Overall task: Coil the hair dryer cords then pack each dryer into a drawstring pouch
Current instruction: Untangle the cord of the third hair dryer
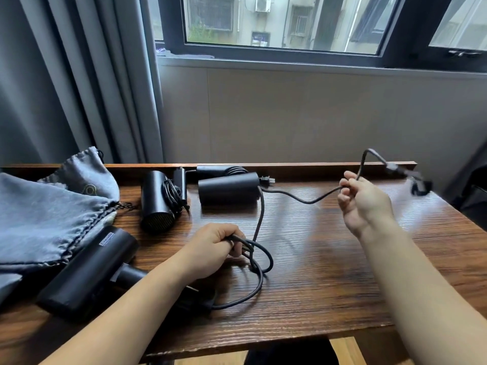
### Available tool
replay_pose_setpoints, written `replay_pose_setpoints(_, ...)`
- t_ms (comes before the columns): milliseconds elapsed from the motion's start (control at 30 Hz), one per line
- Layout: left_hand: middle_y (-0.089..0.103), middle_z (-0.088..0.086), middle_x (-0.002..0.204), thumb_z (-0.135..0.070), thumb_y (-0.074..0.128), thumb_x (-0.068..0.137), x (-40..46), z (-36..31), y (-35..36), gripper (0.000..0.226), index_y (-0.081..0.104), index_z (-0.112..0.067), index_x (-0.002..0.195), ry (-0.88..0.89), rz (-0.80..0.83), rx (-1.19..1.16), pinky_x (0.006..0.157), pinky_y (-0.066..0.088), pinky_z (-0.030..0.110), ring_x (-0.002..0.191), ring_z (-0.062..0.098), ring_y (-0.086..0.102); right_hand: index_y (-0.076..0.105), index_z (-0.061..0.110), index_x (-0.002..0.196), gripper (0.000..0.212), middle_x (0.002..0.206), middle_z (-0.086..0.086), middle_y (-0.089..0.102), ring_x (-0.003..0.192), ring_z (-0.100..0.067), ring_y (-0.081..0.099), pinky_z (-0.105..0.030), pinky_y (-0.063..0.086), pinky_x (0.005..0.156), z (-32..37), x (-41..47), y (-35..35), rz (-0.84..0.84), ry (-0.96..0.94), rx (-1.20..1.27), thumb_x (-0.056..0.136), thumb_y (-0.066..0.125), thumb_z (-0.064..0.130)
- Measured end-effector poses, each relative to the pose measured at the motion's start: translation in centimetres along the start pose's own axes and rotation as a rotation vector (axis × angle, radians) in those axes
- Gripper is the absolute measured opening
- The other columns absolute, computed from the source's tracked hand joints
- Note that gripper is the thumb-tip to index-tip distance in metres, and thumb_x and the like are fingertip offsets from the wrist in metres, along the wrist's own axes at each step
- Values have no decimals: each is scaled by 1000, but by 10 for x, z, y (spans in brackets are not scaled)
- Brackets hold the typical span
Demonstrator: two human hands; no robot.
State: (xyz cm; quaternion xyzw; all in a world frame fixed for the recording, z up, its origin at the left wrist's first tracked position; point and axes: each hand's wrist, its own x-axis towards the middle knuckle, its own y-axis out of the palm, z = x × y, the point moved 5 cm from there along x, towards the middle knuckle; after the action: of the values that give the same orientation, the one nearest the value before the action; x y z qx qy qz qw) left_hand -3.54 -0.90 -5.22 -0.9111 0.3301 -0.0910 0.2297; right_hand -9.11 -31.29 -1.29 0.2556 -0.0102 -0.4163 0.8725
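Observation:
A black hair dryer (87, 270) lies at the front left of the wooden table (329, 272), partly under my left forearm. My left hand (210, 248) grips loops of its black cord (259, 262) just above the tabletop. My right hand (363, 204) is raised and pinches the same cord farther along; the plug end (419, 184) swings blurred to its right. Two more black dryers, one (155, 200) with its cord bundled beside it and one (228, 189) near the back edge, lie behind. Grey drawstring pouches (52, 206) are heaped at the left.
A raised wooden lip runs along the table's back edge, with a wall and a window behind. Grey curtains (79, 75) hang at the left. The table's front edge is near my forearms, and a dark object stands beyond the right edge.

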Motion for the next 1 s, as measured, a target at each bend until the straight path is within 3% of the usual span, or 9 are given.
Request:
replay_pose_setpoints(233, 71, 10, 86, -9, 43, 68, 0, 0, 0, 31, 67, -27, 63, -24, 4, -11, 93, 51, 54, 92, 31, 66, 56, 9, 106, 21, 73, -2, 47, 39, -1, 37, -11, 26, 35, -30, 1, -8, -9, 93, -65, 102, 38, 0)
replay_pose_setpoints(367, 70, 10, 84, -8, 42, 67, 1, 1, 1, 30, 66, -26, 63, -22, 8, -17, 92, 51, 56, 90, 32, 66, 56, 7, 113, 20, 73, -4, 48, 35, 0, 30, -12, 24, 33, -41, -1, 1, 107, 113, -277, 105, 38, 4)
replay_pose_setpoints(500, 72, 4, 82, -5, 42, 69, 1, 1, 2, 27, 65, -18, 64, -25, 15, -58, 92, 53, 55, 90, 30, 69, 61, 5, 94, 20, 84, -14, 63, 48, -10, 43, -21, 39, 42, -56, 0, 5, 182, 5, -734, 101, 42, 2)
replay_pose_setpoints(567, 72, 3, 82, 1, 43, 75, 1, 4, 3, 28, 65, -14, 68, -36, 13, -73, 91, 54, 53, 89, 26, 70, 60, -7, 83, 22, 81, -19, 63, 53, -20, 54, -32, 51, 55, -63, 3, 1, 179, -29, -885, 96, 45, 2)
replay_pose_setpoints(667, 70, 3, 81, 12, 39, 90, 1, 7, 4, 39, 65, -11, 72, -37, 5, -112, 89, 56, 51, 86, 30, 72, 62, 2, 82, 27, 87, -20, 69, 81, -38, 66, -41, 53, 75, -49, -4, 2, 128, -320, -1519, 94, 50, 23)
replay_pose_setpoints(733, 70, 6, 86, 12, 39, 95, 2, 5, 5, 35, 66, -5, 80, -37, -5, -122, 86, 59, 45, 88, 29, 72, 64, 12, 84, 27, 93, -16, 70, 92, -38, 63, -39, 47, 74, -37, -27, 13, 92, -549, -1775, 95, 49, 31)
replay_pose_setpoints(833, 70, 9, 92, 10, 39, 99, 2, 0, 7, 29, 65, -1, 91, -38, -31, -153, 80, 60, 33, 89, 25, 71, 69, 20, 88, 22, 83, -2, 71, 82, -24, 65, -34, 48, 68, -37, -69, 37, 388, -677, -1498, 97, 50, 25)
replay_pose_setpoints(900, 70, 14, 97, 9, 39, 99, 2, -1, 4, 29, 64, -4, 94, -30, -68, -169, 79, 60, 33, 90, 27, 72, 71, 20, 101, 27, 85, 2, 72, 80, -14, 67, -30, 51, 67, -49, -91, 47, 673, -489, -1189, 98, 47, 9)
replay_pose_setpoints(1000, 69, 17, 98, 9, 39, 99, 2, -2, -4, 23, 61, 1, 95, -22, -148, -202, 77, 61, 32, 87, 26, 73, 65, 19, 117, 37, 106, -1, 72, 100, -11, 67, -27, 57, 77, -71, -102, 48, 875, -241, -1000, 100, 39, 0)
